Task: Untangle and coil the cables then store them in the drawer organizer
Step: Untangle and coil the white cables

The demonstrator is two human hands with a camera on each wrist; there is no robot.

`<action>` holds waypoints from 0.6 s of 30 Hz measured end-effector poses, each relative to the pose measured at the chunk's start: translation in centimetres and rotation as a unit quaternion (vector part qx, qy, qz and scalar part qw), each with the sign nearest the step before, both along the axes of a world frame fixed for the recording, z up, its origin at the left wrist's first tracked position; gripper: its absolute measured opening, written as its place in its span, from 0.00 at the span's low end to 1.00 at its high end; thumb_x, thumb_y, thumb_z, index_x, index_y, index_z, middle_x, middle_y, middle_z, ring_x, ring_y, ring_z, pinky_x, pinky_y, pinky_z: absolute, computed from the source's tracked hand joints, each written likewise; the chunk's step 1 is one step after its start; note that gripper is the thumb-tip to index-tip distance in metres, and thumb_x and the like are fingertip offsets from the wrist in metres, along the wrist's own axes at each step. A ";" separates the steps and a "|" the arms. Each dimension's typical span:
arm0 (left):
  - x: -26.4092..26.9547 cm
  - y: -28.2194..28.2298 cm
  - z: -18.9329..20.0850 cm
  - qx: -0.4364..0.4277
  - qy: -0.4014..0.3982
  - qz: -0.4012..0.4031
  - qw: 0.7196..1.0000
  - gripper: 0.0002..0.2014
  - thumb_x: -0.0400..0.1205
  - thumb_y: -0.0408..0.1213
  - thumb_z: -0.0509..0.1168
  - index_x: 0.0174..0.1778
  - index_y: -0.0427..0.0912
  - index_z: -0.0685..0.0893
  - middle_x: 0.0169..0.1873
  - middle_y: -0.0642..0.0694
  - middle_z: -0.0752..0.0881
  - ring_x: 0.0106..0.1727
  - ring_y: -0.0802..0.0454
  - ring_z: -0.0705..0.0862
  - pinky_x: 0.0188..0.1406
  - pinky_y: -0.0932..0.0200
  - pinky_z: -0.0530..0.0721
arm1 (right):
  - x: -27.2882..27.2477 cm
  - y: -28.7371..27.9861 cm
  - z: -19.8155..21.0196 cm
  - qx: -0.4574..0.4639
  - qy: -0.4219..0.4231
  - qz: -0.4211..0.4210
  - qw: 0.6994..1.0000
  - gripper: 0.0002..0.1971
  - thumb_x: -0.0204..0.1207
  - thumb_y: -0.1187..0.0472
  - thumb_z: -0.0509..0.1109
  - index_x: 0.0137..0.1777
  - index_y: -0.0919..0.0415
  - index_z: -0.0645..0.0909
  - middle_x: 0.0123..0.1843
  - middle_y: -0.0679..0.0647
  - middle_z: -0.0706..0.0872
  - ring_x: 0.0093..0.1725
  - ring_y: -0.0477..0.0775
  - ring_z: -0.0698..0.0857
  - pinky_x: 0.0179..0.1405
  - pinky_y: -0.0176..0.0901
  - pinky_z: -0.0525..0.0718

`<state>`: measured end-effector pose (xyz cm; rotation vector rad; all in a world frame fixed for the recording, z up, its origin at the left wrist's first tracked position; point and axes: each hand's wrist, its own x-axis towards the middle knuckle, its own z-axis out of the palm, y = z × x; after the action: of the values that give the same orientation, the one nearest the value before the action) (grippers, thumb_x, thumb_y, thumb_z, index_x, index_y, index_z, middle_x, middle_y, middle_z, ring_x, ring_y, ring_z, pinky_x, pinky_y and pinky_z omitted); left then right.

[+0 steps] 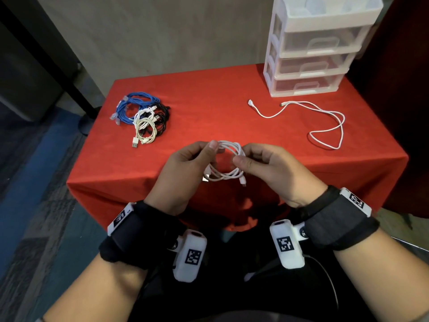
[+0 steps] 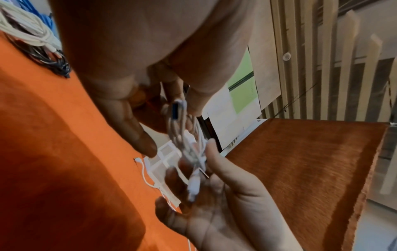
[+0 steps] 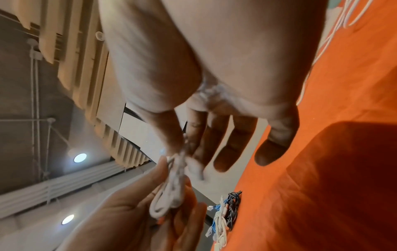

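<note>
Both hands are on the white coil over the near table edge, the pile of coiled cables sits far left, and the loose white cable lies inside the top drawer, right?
One thing is off: the loose white cable lies on the red tablecloth in front of the drawer organizer, not inside the top drawer, as the head view shows. The rest stands.

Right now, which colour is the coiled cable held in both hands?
White; the coiled cable shows best in the head view.

Each forearm was bare, with a wide black fabric wrist strap (image 1: 341, 219) fastened just behind the hand. A white rectangular block printed with a black square marker (image 1: 356, 201) sat on each strap. A white camera housing (image 1: 286, 245), bearing its own marker, hung beneath each wrist on a screwed bracket.
</note>
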<state>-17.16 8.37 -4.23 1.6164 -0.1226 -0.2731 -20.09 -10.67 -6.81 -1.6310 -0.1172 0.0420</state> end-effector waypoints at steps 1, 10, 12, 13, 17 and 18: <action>0.1 0.2 0.0 0.000 0.012 -0.014 1.000 0.13 0.88 0.43 0.65 0.42 0.44 0.90 0.35 0.45 0.90 0.38 0.56 0.86 0.37 0.64 0.82 | 0.3 -0.1 -0.1 -0.012 -0.002 -0.006 1.000 0.07 0.83 0.61 0.74 0.45 0.63 0.85 0.39 0.62 0.87 0.41 0.53 0.83 0.49 0.49 0.78; 2.4 3.5 -1.3 0.081 -0.014 -0.007 0.997 0.08 0.85 0.40 0.70 0.51 0.40 0.91 0.46 0.41 0.93 0.48 0.47 0.88 0.57 0.41 0.84 | 1.2 -0.4 -1.4 -0.068 -0.009 -0.013 0.998 0.11 0.80 0.58 0.78 0.58 0.60 0.87 0.42 0.55 0.90 0.43 0.46 0.84 0.50 0.38 0.80; 3.8 4.9 -1.6 0.070 -0.006 0.036 0.997 0.08 0.86 0.39 0.68 0.50 0.41 0.91 0.43 0.43 0.91 0.45 0.51 0.88 0.55 0.44 0.86 | 1.5 -0.9 -2.3 -0.102 0.002 -0.028 0.994 0.13 0.79 0.55 0.78 0.61 0.56 0.87 0.44 0.48 0.88 0.44 0.43 0.83 0.52 0.35 0.79; 4.7 5.7 -1.7 0.052 0.008 0.066 0.996 0.07 0.87 0.38 0.67 0.49 0.41 0.90 0.42 0.43 0.89 0.42 0.53 0.88 0.53 0.47 0.87 | 1.7 -1.2 -2.8 -0.116 0.009 -0.038 0.992 0.11 0.79 0.55 0.78 0.59 0.54 0.87 0.44 0.47 0.87 0.44 0.43 0.83 0.52 0.37 0.79; 9.8 10.4 -2.9 0.072 0.037 0.202 0.976 0.08 0.86 0.41 0.69 0.54 0.40 0.89 0.47 0.39 0.88 0.41 0.50 0.87 0.43 0.54 0.92 | 2.4 -2.6 -4.7 -0.136 0.024 -0.095 0.986 0.06 0.81 0.55 0.76 0.52 0.56 0.88 0.40 0.48 0.85 0.41 0.44 0.80 0.48 0.42 0.76; 11.0 11.5 -3.3 0.088 0.038 0.216 0.972 0.09 0.86 0.42 0.70 0.56 0.40 0.89 0.49 0.38 0.89 0.42 0.48 0.88 0.42 0.55 0.92 | 2.4 -2.8 -4.8 -0.137 0.024 -0.103 0.985 0.05 0.81 0.56 0.76 0.51 0.57 0.88 0.40 0.47 0.84 0.39 0.43 0.79 0.45 0.41 0.75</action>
<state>-6.12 19.91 -7.53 1.7589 0.3198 -0.0079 -17.71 -13.51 -11.65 -1.9085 0.0997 -0.0630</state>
